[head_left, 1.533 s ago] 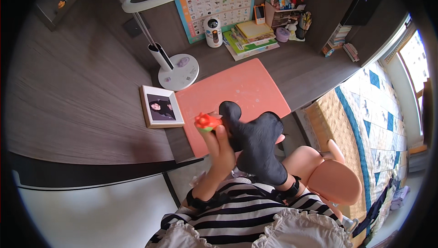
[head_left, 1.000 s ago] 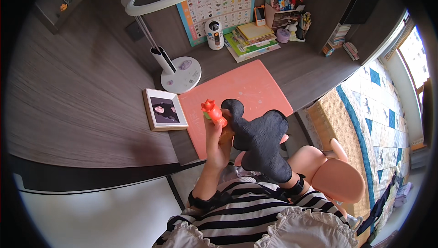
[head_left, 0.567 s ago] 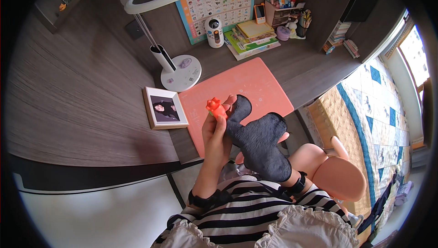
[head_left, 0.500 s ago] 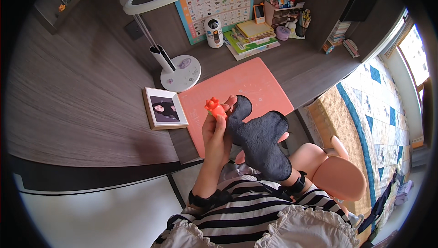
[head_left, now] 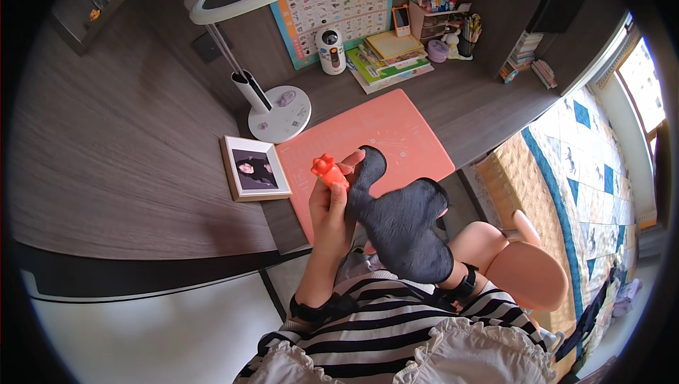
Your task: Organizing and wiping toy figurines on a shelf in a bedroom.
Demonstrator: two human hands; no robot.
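A small orange-red toy figure [head_left: 329, 172] with a bumpy top is pinched between the thumb and fingers of my left hand [head_left: 335, 207]. Just to its right is a black furry piece [head_left: 407, 225] with rounded lobes and a curled upper end. My left fingertips reach to that curl and seem to touch it. From the lower right comes my right hand [head_left: 456, 273], mostly hidden by the furry piece; a bit of a finger peeks past its right edge. It appears to hold the piece from behind. Both are held up over the near edge of the pink desk mat [head_left: 368, 119].
On the desk are a ring-topped white lamp [head_left: 279, 114], a framed photo [head_left: 258, 170] of a person, a white robot-shaped device [head_left: 330, 51], stacked books [head_left: 392, 59] and a small organizer [head_left: 428, 25]. A pink chair [head_left: 527, 276] and a bed [head_left: 587, 150] are to the right.
My left hand has shifted slightly left and down with the toy figure, which now tilts more to the left. The furry piece has turned a little, and less finger shows at its right edge.
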